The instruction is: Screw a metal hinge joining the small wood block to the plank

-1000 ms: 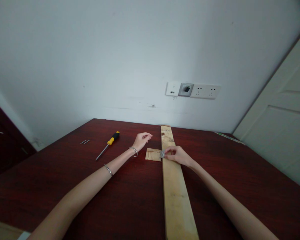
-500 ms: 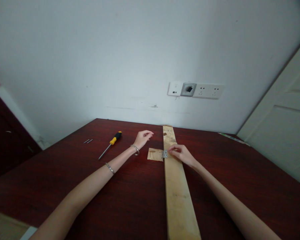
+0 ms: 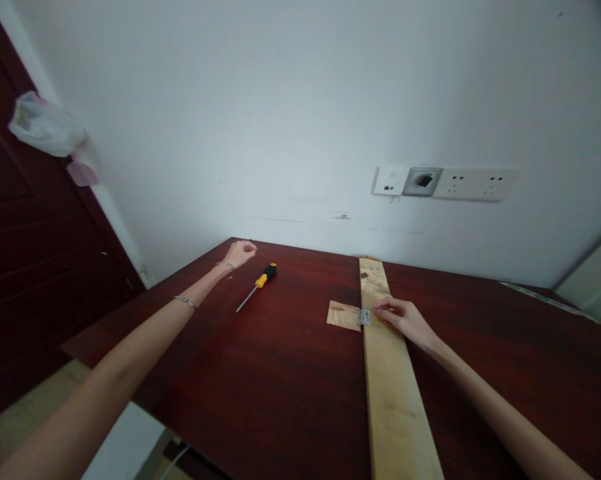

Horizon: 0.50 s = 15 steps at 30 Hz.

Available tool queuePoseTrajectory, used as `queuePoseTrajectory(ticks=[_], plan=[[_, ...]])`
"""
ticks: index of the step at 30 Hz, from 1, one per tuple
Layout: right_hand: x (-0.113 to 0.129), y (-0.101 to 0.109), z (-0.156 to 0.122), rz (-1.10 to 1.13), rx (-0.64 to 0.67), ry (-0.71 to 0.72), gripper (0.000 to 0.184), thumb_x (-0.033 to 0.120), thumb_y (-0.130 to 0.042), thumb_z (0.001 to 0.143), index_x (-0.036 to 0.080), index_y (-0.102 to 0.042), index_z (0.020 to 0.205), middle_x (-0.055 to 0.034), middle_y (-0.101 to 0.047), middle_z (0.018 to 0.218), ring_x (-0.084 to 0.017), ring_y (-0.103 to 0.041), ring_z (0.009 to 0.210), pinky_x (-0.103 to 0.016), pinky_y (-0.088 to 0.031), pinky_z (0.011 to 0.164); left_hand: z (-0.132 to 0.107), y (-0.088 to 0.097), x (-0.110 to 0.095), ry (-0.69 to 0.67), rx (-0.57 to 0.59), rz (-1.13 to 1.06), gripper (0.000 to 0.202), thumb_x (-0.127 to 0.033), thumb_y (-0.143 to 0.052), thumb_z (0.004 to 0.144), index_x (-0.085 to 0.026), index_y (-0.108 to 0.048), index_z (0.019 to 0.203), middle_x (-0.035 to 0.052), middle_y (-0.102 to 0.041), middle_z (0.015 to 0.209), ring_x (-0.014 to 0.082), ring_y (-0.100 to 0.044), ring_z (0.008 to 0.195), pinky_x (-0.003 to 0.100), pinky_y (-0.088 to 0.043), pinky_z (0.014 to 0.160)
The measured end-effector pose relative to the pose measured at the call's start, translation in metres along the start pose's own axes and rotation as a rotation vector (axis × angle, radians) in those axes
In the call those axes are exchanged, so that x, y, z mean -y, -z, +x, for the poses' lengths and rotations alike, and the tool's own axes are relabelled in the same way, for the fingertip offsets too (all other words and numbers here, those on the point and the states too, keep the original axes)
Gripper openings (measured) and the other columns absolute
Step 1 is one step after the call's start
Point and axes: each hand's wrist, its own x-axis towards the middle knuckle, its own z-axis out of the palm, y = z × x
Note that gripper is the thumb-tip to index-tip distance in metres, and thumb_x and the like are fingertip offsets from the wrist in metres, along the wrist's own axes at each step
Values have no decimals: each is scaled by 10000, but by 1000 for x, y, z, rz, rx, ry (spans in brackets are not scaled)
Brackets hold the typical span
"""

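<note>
Far out at the table's left back edge, my left hand hovers with its fingers loosely bent, a gap showing between them and the thumb, and nothing seen in them. To its right lies a screwdriver with a black and yellow handle. My right hand rests on a long wooden board, thumb and forefinger pinched beside a small metal hinge. What those fingertips hold is too small to make out. The hinge spans from the board onto a small wooden block at its left side.
The dark red table stands against a white wall with a row of sockets. A door with a plastic bag is at left. A white box sits below the table's left edge.
My left hand has moved left, away from the board and past the screwdriver. The thin metal pieces at left are now mostly hidden behind it. The view has turned left; my right hand stays by the hinge.
</note>
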Motion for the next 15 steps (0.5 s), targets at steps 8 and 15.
queuePoseTrajectory(ticks=[8,15], plan=[[2,-1,1,7,3,-1,235,366,-597,722,167,-709,778,-76,-725,841,-261,-650,815,-356,-466,765,-22,70,89,363,243,226,76,-192,-631,493,-165,-577,448,-14,-482,401,121,-451,431,221,-363,455],[4,-1,-1,19,13,-7,247,375,-594,719,162,-704,774,-70,-721,810,-251,-650,780,-349,-466,744,-26,73,105,453,372,253,85,-217,-655,494,-151,-606,511,2,-516,471,115,-454,447,198,-306,417]])
